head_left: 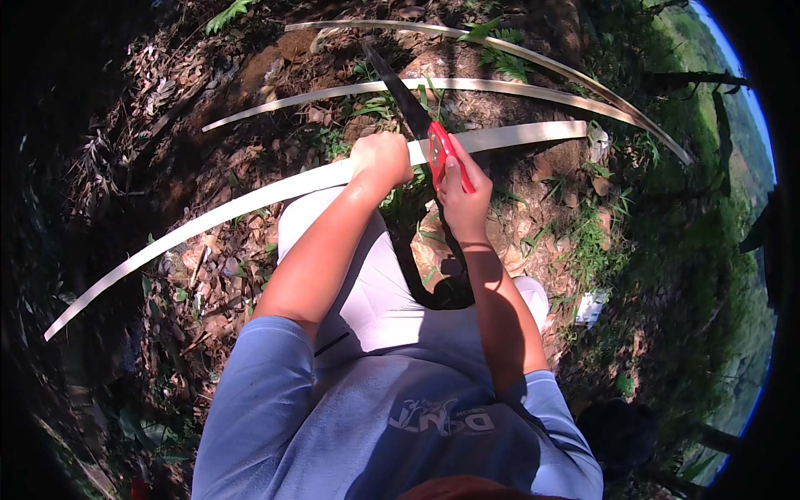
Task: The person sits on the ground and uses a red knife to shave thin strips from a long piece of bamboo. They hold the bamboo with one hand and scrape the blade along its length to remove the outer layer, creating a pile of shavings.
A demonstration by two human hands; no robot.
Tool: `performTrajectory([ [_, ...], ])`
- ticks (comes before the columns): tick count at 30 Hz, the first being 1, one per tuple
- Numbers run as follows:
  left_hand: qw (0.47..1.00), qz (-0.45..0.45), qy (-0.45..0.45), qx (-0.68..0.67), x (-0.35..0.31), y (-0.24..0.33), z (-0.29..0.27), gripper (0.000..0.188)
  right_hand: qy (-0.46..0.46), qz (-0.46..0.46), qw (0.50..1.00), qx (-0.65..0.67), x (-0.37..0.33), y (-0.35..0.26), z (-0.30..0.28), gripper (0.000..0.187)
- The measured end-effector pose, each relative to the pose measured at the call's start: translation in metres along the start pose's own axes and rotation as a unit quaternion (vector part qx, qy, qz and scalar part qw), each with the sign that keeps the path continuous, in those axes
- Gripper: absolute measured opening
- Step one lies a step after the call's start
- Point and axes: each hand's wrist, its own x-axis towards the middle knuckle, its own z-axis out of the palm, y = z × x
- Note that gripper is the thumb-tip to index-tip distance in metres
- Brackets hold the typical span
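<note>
My left hand (381, 162) is closed around a long pale wooden strip (225, 212), which runs from the lower left across my raised knee to the right. Just right of it, my right hand (464, 190) grips the red handle of a hand saw (398, 90). The dark blade points up and away to the left, and its handle end lies across the strip. Whether the teeth touch the wood cannot be made out.
Two more pale strips lie beyond on the ground, a middle strip (333, 93) and a farther strip (517, 50). Dry leaves (212, 287) and grass (596, 250) cover the soil. A small white packet (590, 307) lies to the right. Greenery drops away at far right.
</note>
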Motion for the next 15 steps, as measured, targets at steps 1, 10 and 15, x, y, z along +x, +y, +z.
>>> performTrajectory([
  [1, 1.000, 0.005, -0.005, -0.004, -0.002, 0.000, -0.001, 0.031, -0.009, 0.020, 0.999, 0.033, -0.007, 0.005, -0.009, 0.041],
  [10, 1.000, -0.010, -0.021, -0.012, 0.004, -0.001, 0.003, 0.033, 0.010, 0.130, 0.990, -0.051, -0.198, -0.063, -0.113, 0.050],
  [15, 0.999, -0.031, -0.034, -0.002, -0.003, 0.001, -0.002, 0.031, 0.028, 0.126, 0.986, -0.104, -0.252, -0.119, -0.137, 0.052],
])
